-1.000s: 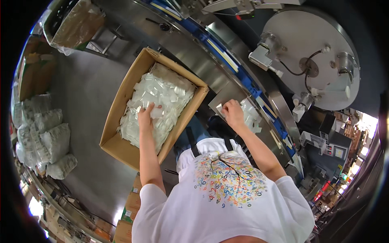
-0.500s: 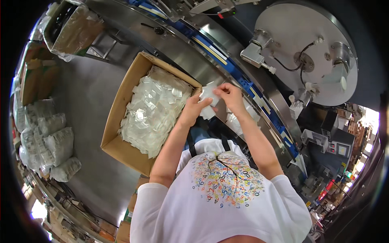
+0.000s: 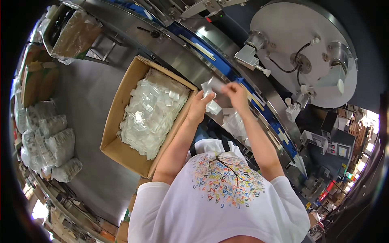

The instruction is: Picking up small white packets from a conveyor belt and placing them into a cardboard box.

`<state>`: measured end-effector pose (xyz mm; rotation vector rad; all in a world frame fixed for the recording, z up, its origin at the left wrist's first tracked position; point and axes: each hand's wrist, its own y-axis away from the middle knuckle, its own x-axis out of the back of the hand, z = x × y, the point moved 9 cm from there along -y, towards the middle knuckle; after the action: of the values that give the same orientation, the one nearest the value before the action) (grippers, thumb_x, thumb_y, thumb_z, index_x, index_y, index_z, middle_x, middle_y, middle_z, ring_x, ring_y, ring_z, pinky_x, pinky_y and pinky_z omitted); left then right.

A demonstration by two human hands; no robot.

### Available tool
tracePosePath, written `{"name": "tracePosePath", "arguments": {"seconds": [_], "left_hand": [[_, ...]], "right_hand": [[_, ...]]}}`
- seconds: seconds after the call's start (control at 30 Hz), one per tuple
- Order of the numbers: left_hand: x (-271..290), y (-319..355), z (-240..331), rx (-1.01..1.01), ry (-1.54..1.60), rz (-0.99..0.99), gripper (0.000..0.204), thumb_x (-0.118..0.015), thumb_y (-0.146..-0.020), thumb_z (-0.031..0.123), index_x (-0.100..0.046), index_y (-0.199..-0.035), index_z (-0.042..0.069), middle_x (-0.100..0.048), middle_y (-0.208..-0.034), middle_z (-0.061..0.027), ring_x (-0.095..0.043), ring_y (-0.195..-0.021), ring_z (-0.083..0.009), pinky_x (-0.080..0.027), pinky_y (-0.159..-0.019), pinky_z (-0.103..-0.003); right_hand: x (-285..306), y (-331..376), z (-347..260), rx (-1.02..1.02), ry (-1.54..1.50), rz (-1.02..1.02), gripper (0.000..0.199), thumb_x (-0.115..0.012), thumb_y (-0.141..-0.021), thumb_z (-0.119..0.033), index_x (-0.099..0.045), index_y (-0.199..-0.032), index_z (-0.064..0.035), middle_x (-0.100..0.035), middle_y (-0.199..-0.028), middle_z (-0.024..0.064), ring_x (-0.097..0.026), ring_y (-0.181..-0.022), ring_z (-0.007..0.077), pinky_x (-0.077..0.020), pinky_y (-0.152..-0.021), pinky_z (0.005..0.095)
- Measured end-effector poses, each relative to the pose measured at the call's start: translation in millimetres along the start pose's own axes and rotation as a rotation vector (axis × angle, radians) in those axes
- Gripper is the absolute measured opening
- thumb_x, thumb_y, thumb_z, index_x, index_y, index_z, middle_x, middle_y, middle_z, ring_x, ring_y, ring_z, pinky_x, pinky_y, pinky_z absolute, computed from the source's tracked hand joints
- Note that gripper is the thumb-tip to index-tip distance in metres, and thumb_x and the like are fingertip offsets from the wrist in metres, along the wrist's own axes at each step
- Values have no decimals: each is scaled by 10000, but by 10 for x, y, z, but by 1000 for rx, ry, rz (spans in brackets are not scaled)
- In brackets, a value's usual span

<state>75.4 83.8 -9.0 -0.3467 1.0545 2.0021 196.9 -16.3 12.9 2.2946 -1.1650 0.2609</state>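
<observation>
My left hand [image 3: 197,107] is closed on several small white translucent packets [image 3: 212,107], beside the right rim of a cardboard box. My right hand [image 3: 237,95], a little farther right, has its fingers pinched on one pale packet [image 3: 217,84], blurred by motion. More such packets [image 3: 235,123] lie in a heap beneath my right forearm. The open cardboard box [image 3: 112,135] to the left is filled with a mound of loose clear-white packets [image 3: 148,111].
Past my hands curves a steel machine edge with a blue track [image 3: 227,67] carrying thin white and cream pieces. A large round metal plate with fittings [image 3: 283,24] stands at the upper right. Stuffed clear bags [image 3: 60,146] are stacked on the floor at the left.
My right hand has moved slightly right and down, drawing a packet away from the left hand's bunch. My left hand has barely shifted. Pieces on the blue track have changed position.
</observation>
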Motion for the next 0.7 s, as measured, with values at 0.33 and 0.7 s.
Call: {"name": "tracePosePath", "arguments": {"seconds": [0.33,0.7], "left_hand": [[-115,111,230,-5,-292,-16,261,-655,-788,143,-576,-984,-10,-611,-775,-52,-567,-692,-109,-445,-618,-236],[-44,45,138,154,87,-147,471,-623,-779,115,-422,-1183,-19,-591,-955,-94,-599,-820,-145,-475,-655,-257]], "right_hand": [[-359,-217,-82,43,-213,-167,188,-644,-789,-156,-635,-894,-1,-620,-753,23,-568,-703,114,-456,-676,260],[-161,-837,-869,483,378,104,254,-657,-771,-207,-588,-920,-14,-566,-892,88,-543,-777,176,-439,-711,280]]}}
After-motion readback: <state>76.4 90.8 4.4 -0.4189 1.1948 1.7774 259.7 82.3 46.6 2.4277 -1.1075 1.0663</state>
